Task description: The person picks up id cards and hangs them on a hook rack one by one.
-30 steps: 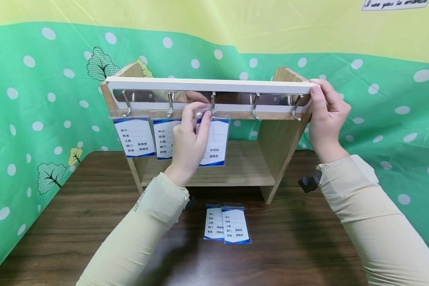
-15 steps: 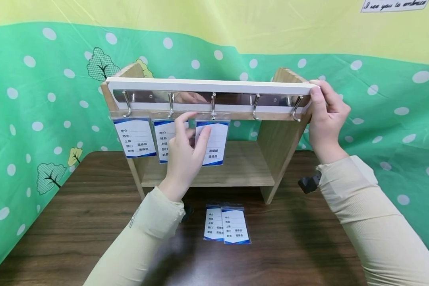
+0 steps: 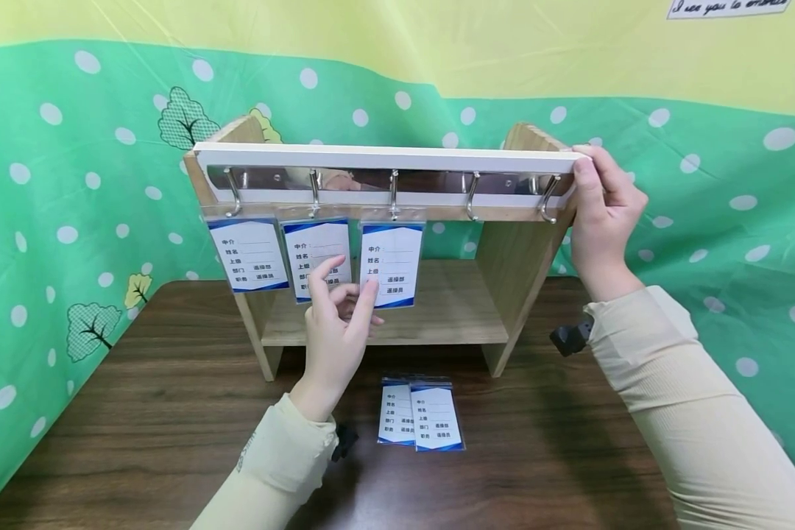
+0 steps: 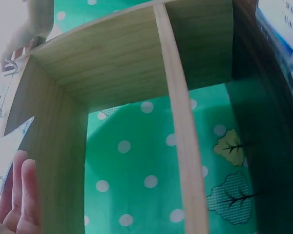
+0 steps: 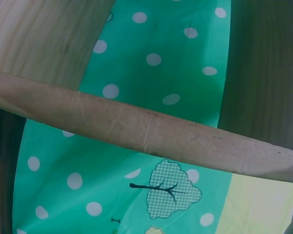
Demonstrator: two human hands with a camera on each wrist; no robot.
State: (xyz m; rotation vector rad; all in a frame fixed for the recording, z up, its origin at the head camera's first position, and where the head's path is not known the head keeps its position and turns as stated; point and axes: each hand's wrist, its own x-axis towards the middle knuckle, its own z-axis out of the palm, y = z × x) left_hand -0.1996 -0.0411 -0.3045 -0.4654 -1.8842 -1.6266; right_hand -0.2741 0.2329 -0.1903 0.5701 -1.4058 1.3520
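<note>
My left hand [image 3: 331, 331] is in front of the rack with fingers loosely bent and nothing held, just below and before the hanging badge holders. Three clear badge holders with blue-edged white cards, a left one [image 3: 248, 254], a middle one [image 3: 305, 239] and a third [image 3: 397, 246], hang from the hook rail [image 3: 437, 157]. The third hangs at the centre hook. My right hand [image 3: 606, 213] grips the rail's right end, thumb on the front. In the left wrist view, left fingers [image 4: 28, 190] are near a tilted badge holder [image 4: 12, 151].
A small wooden shelf [image 3: 503, 280] stands on the dark table [image 3: 536, 456] behind the rail. Two overlapping badge holders [image 3: 439, 419] lie on the table before it. The two right hooks [image 3: 473, 199] carry nothing. A green dotted cloth [image 3: 695, 243] hangs behind.
My left hand has let go of the third badge holder at the centre hook and moved down and slightly left. The badge holder stays hanging. My right hand keeps its hold.
</note>
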